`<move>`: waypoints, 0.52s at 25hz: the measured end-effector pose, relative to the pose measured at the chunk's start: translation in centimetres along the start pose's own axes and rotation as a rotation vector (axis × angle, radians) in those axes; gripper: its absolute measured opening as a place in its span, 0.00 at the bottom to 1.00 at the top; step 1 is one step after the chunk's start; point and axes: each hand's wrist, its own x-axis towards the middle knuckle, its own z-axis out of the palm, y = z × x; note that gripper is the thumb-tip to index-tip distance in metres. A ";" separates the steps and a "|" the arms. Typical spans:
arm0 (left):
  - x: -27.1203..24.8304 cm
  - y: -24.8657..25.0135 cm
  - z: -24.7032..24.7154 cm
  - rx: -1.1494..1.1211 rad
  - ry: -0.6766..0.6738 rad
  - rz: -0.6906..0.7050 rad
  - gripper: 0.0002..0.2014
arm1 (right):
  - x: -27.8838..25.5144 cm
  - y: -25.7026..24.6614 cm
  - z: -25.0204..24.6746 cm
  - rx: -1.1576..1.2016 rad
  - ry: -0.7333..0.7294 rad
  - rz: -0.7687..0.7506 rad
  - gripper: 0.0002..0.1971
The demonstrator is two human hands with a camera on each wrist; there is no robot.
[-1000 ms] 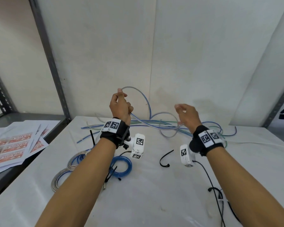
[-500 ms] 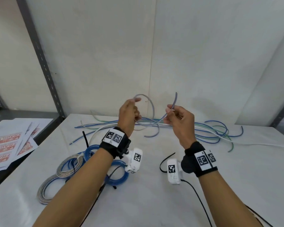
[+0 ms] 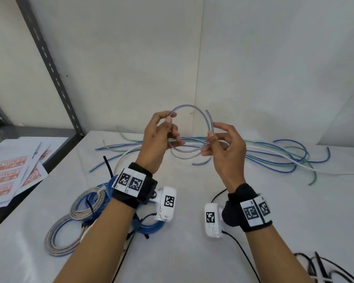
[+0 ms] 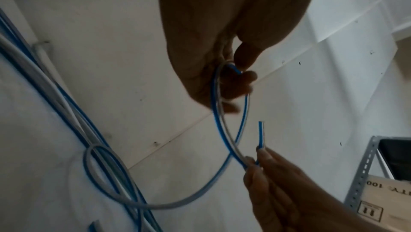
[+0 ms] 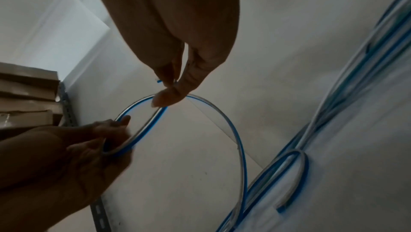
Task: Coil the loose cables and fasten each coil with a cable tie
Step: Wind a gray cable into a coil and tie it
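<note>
I'm holding a blue-striped clear cable (image 3: 200, 117) up over the tabletop (image 3: 192, 242), bent into a loop betw. both hands. My left hand (image 3: 159, 139) is pinching the loop's left side, grip closed on it w/ thumb and fingertips (image 3: 173, 115); in the left wrist view the cable is curling round those fingers. My right hand (image 3: 225, 148) is pinching the loop's right side near the cut end, grip closed on the cable too, the short free end sticking up just above the thumb. The loop's lower strand is trailing down to the loose cables (image 3: 284, 158), blue, green and white, lying along the back of the tabletop behind the loop. Nearer me, left of the loop, are finished coils (image 3: 74, 227) w/ a black cable tie (image 3: 107, 166) standing beside them. Printed sheets (image 3: 10, 176) are lying on the shelf further left.
</note>
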 end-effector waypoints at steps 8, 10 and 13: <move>-1.4 -1.8 -0.8 0.226 0.064 0.103 0.10 | -0.4 0.2 0.3 -0.414 -0.283 -0.323 0.17; -1.6 -1.8 -1.1 0.280 -0.068 0.066 0.09 | -0.2 -0.1 -0.1 -0.459 -0.292 -0.350 0.18; -1.7 -1.2 -1.7 0.276 -0.223 -0.030 0.09 | -0.4 -1.1 -0.5 -0.386 -0.295 -0.261 0.14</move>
